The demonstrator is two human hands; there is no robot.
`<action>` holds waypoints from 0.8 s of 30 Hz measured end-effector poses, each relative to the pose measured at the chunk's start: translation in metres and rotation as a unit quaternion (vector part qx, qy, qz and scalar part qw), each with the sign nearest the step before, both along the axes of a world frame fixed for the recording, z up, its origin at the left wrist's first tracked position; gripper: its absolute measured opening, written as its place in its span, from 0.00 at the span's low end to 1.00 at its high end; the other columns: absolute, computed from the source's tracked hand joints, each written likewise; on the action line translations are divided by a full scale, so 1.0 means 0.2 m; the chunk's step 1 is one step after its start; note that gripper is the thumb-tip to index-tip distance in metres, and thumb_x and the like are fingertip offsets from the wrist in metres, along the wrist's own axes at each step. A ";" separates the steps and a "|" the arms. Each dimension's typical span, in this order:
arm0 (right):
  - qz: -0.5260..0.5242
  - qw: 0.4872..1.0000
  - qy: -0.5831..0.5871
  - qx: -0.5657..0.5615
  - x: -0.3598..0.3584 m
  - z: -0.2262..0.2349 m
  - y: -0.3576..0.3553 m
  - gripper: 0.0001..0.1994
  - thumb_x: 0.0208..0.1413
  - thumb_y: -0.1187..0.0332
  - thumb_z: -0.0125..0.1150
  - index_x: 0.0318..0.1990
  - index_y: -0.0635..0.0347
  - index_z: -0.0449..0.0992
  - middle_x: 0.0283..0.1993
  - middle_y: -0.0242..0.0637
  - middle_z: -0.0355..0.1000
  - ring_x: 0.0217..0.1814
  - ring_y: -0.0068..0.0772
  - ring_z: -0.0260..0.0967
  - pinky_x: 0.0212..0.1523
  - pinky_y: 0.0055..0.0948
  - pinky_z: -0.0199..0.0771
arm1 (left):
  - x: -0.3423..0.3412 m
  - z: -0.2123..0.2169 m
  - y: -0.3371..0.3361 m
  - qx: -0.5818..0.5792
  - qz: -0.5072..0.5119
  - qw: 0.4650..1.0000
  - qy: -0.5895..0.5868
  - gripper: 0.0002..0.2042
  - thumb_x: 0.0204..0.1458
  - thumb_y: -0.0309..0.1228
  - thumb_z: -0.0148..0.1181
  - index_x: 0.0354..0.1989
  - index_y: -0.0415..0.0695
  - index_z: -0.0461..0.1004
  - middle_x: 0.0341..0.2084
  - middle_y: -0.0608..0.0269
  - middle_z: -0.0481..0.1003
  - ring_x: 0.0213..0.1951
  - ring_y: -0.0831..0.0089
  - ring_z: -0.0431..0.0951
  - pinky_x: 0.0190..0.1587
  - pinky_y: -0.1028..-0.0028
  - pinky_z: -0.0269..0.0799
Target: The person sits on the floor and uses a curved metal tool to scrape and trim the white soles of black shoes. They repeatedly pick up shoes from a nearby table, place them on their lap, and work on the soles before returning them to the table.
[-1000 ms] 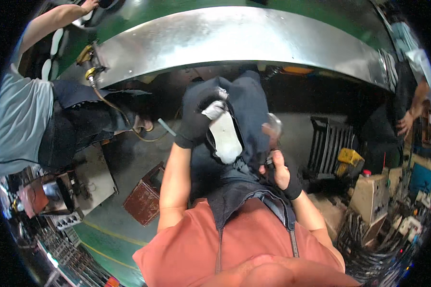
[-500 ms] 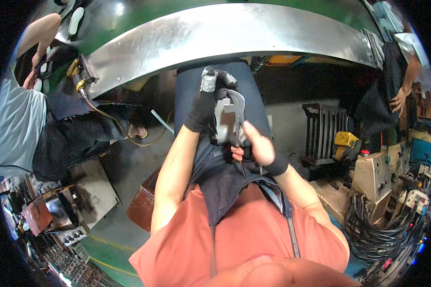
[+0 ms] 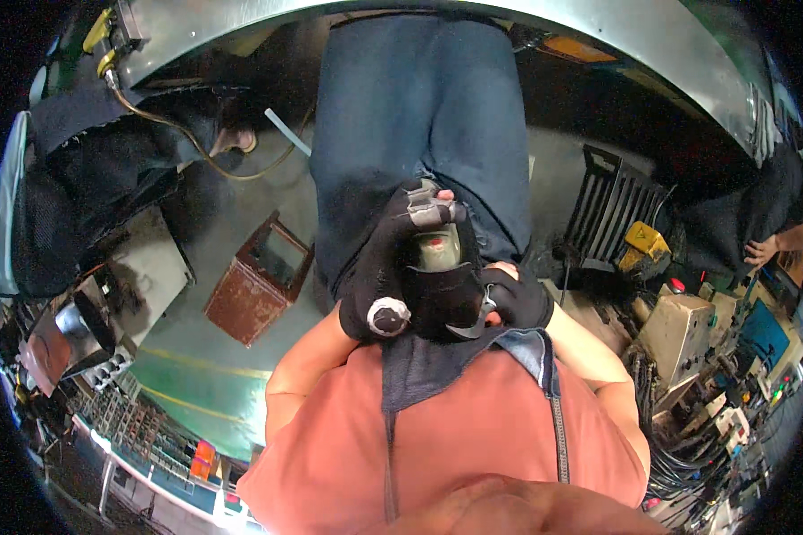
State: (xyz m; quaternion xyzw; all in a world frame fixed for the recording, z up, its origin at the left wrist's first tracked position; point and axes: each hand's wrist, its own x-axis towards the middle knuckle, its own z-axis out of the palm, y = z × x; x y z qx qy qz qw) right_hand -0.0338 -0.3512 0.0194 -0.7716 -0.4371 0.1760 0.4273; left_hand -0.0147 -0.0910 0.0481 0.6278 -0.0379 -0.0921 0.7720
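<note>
A dark shoe [image 3: 451, 290] lies in my lap, pulled over a pale green shoe last [image 3: 440, 250] with a red mark on it. My left hand [image 3: 388, 276], in a black fingerless glove with silver tape on fingers and thumb, is closed around the far and left sides of the shoe. At the near right end, my right hand [image 3: 522, 299] curls its fingers against the shoe, next to a curved grey edge [image 3: 473, 328]. Whether that edge is part of the sole or a tool, I cannot tell. The shoe's underside is hidden.
A metal bench [image 3: 241, 22] curves across the front. Left on the floor stands a brown box-shaped stool [image 3: 250, 299]. A dark slatted rack [image 3: 598, 209] and a yellow pedal [image 3: 644, 245] sit at right, by a control box [image 3: 678, 334] and cables. Co-workers sit on both sides.
The shoe has come nearer to my body and turned over, from grey sole showing to last showing. My right hand has left the dark-handled tool pose at the sole. My view has tilted nearer.
</note>
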 end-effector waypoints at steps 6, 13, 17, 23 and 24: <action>0.005 1.000 -0.005 -0.023 0.04 0.01 -0.03 0.21 0.39 0.57 0.62 0.37 0.61 0.69 0.43 0.47 0.68 0.46 0.50 0.68 0.46 0.44 0.70 | 0.01 0.00 -0.06 -0.068 0.087 0.991 0.079 0.23 0.53 0.38 0.54 0.54 0.40 0.63 0.52 0.52 0.67 0.58 0.60 0.64 0.62 0.61 0.54; -0.058 0.981 0.152 -0.103 0.26 0.12 0.07 0.20 0.56 0.57 0.54 0.46 0.66 0.69 0.47 0.51 0.68 0.50 0.50 0.67 0.50 0.42 0.68 | 0.30 -0.66 0.04 0.014 0.037 0.999 0.035 0.18 0.61 0.36 0.43 0.57 0.40 0.62 0.49 0.51 0.70 0.51 0.65 0.70 0.56 0.68 0.62; -0.292 0.832 0.472 0.012 0.60 0.23 0.27 0.22 0.65 0.53 0.35 0.36 0.61 0.70 0.24 0.33 0.68 0.25 0.25 0.65 0.29 0.28 0.66 | 0.46 -0.42 0.03 0.401 0.040 0.909 -0.110 0.26 0.56 0.43 0.47 0.57 0.37 0.59 0.47 0.39 0.69 0.49 0.52 0.71 0.50 0.62 0.66; -0.295 0.829 0.474 0.008 0.86 -0.13 0.15 0.29 0.60 0.41 0.37 0.29 0.60 0.72 0.19 0.34 0.69 0.18 0.27 0.67 0.23 0.25 0.68 | 0.63 -0.41 -0.08 0.398 0.035 0.915 -0.051 0.32 0.48 0.40 0.60 0.58 0.35 0.57 0.44 0.39 0.71 0.47 0.50 0.74 0.47 0.59 0.71; -0.297 0.825 0.480 -0.001 0.87 -0.08 0.15 0.28 0.60 0.42 0.39 0.31 0.60 0.73 0.20 0.35 0.71 0.19 0.29 0.69 0.24 0.26 0.71 | 0.61 -0.45 0.02 0.202 0.026 0.976 0.075 0.29 0.49 0.38 0.60 0.56 0.35 0.60 0.45 0.39 0.71 0.47 0.52 0.74 0.47 0.61 0.71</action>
